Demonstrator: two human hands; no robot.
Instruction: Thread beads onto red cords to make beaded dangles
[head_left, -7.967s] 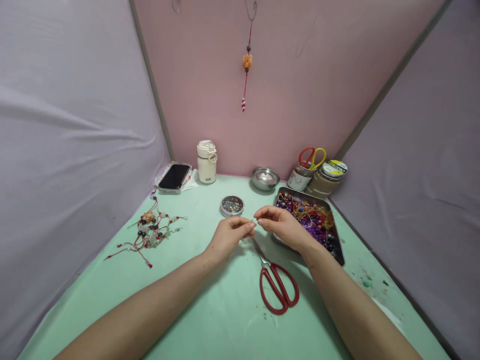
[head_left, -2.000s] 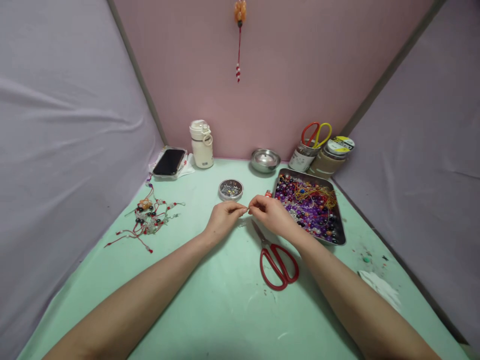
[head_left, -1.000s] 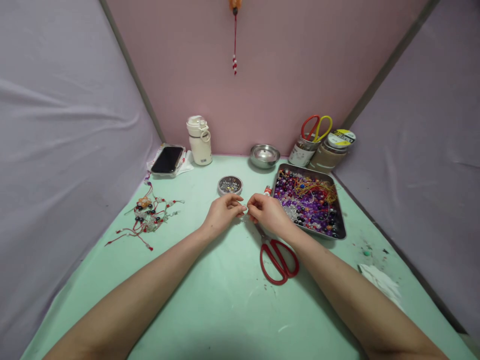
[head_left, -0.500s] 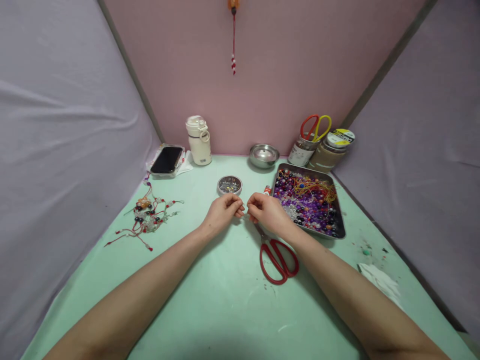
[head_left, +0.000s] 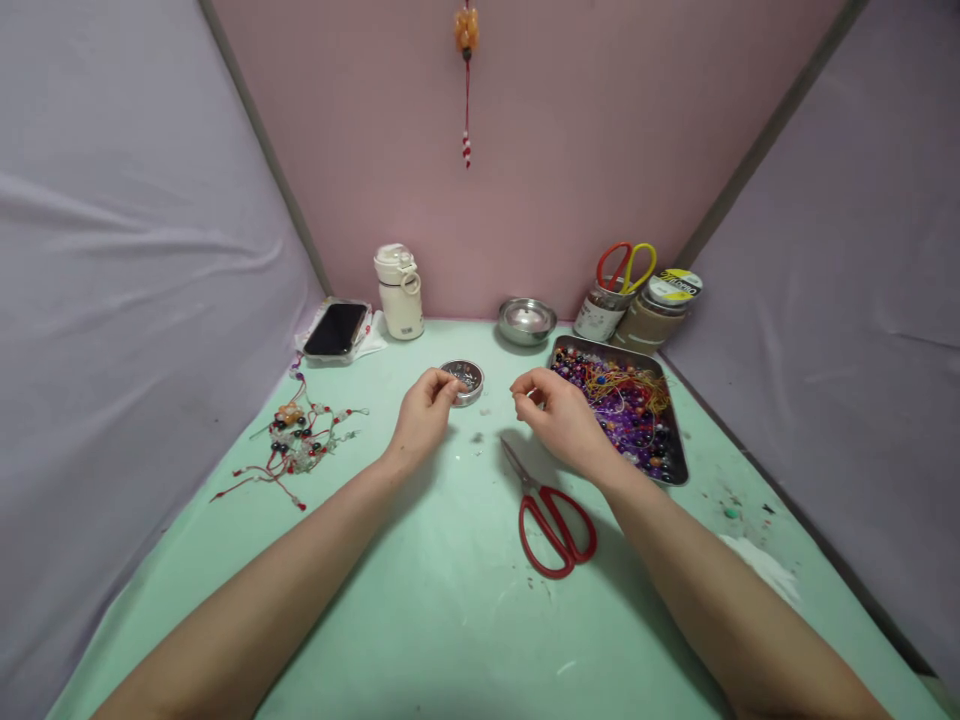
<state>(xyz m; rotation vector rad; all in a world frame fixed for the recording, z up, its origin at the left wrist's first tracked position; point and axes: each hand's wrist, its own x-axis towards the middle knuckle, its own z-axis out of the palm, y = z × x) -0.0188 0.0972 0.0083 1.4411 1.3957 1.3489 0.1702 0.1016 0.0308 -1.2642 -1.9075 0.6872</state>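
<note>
My left hand [head_left: 422, 417] is pinched shut, its fingertips right at the small round tin [head_left: 463, 380] of tiny metal bits. My right hand [head_left: 557, 416] hovers a short way to the right, thumb and forefinger pinched together; what each hand holds is too small to make out. A few tiny clear bits lie on the green table [head_left: 450, 580] between the hands. Red-handled scissors [head_left: 549, 517] lie just below my right wrist. The metal tray [head_left: 675, 460] of purple and mixed beads with orange cord sits right of my right hand.
Beaded red-cord pieces [head_left: 298, 446] lie at left. At the back stand a phone [head_left: 335, 329], a white bottle [head_left: 399, 293], a steel bowl [head_left: 527, 320], a jar with scissors [head_left: 604, 309] and a cord spool [head_left: 655, 308]. A beaded pendant [head_left: 466, 80] hangs on the pink wall.
My hands, which met fingertip to fingertip, have drawn apart. The left moved up to the round tin, the right lifted a little to the right.
</note>
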